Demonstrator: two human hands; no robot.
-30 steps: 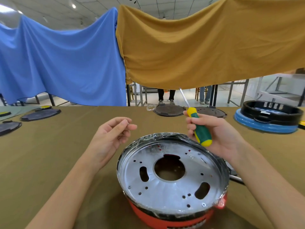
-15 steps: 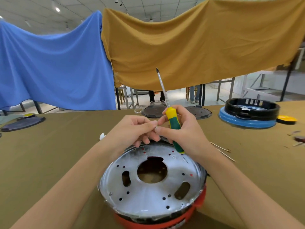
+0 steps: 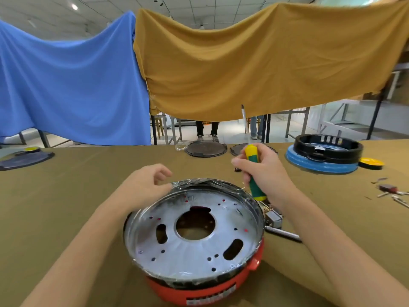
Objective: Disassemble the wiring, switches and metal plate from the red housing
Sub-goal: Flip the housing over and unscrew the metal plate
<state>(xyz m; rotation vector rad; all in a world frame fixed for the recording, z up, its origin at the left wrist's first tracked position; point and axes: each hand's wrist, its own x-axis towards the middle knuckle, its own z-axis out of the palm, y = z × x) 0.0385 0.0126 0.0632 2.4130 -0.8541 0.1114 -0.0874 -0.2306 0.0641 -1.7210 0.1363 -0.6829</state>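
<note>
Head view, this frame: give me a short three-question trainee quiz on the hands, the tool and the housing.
1. True or false: the screwdriver tip is seated in a screw on the metal plate.
2. Multiple choice: the left hand is A) gripping the screwdriver, B) at the plate's far rim with loosely curled fingers, holding nothing visible, C) lifting the red housing.
3. Fill in: the black ring at far right sits on a ____ base.

Key:
1. False; the right hand holds it off the plate, shaft pointing up.
2. B
3. blue
</note>
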